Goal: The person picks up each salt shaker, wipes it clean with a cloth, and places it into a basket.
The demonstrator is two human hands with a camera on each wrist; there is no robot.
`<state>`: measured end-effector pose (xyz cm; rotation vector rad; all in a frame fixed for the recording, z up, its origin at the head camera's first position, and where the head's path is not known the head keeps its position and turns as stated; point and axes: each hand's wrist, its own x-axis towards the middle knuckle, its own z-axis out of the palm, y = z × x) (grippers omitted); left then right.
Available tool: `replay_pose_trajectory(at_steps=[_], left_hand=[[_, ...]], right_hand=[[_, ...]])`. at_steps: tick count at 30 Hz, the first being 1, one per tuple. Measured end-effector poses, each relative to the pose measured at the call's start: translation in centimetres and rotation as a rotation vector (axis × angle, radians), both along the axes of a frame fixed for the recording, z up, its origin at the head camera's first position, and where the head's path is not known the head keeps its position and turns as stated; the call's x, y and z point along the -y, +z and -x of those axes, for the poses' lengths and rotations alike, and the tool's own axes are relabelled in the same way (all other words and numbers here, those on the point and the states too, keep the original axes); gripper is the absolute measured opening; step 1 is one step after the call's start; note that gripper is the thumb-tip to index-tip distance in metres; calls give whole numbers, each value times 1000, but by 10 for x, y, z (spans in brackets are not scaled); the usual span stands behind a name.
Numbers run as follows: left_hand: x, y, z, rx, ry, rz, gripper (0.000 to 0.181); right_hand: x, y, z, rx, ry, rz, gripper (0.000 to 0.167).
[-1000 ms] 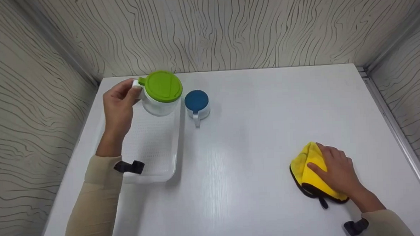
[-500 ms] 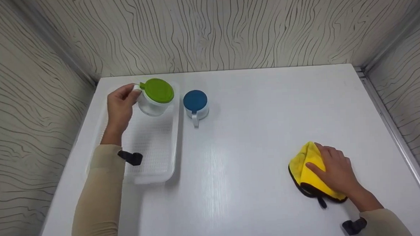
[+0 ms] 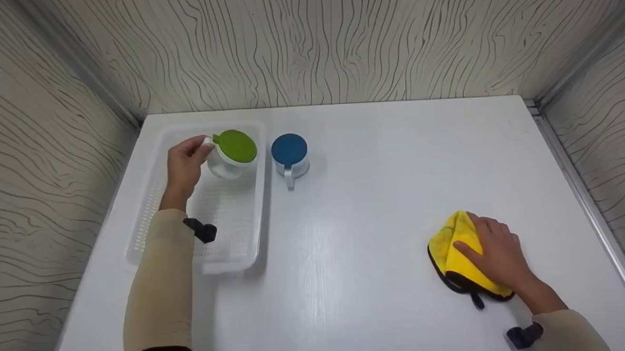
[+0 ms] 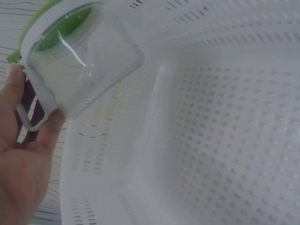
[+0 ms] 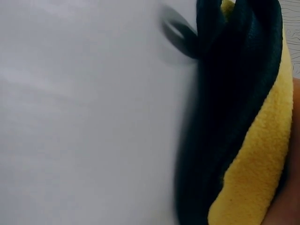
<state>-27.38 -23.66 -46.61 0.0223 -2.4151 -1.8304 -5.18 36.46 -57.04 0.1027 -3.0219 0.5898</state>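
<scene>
My left hand (image 3: pixel 184 168) pinches the white handle of a clear seasoning jar with a green lid (image 3: pixel 238 146). In the left wrist view, the tilted jar (image 4: pixel 89 61) is over the white perforated basket (image 4: pixel 154 117), with thumb and fingers on its handle. Whether its base touches the basket cannot be told. At the right, my right hand (image 3: pixel 500 251) holds a folded yellow cloth (image 3: pixel 466 248) with black edging against the table. The right wrist view shows the cloth's dark edge and yellow pile (image 5: pixel 262 154) close up; the fingertips are hidden there.
A second jar with a blue lid (image 3: pixel 289 149) stands upright just right of the basket (image 3: pixel 261 209), its handle toward me. The white table (image 3: pixel 356 205) is enclosed by wood-patterned panels (image 3: pixel 307 44) at the back and sides.
My left hand has carried the green-lidded jar down and slightly left, into the basket's area, with the jar tilting more. My right hand and the cloth stay nearly still.
</scene>
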Motion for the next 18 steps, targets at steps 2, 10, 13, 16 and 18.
replay_pose_trajectory(at_steps=[2,10,13,16,18], left_hand=[[1,-3,0,28,11,7,30],[2,-14,3,105,-7,54,35],[3,-19,2,136,-18,64,36],[4,-20,-2,164,-31,64,36],[2,-14,-8,183,-49,62,38]], right_hand=[[0,0,0,4,2,7,74],[-2,0,-1,6,-7,13,74],[-2,0,0,17,-6,12,74],[-2,0,0,22,-2,13,75],[-2,1,0,22,-3,14,74]])
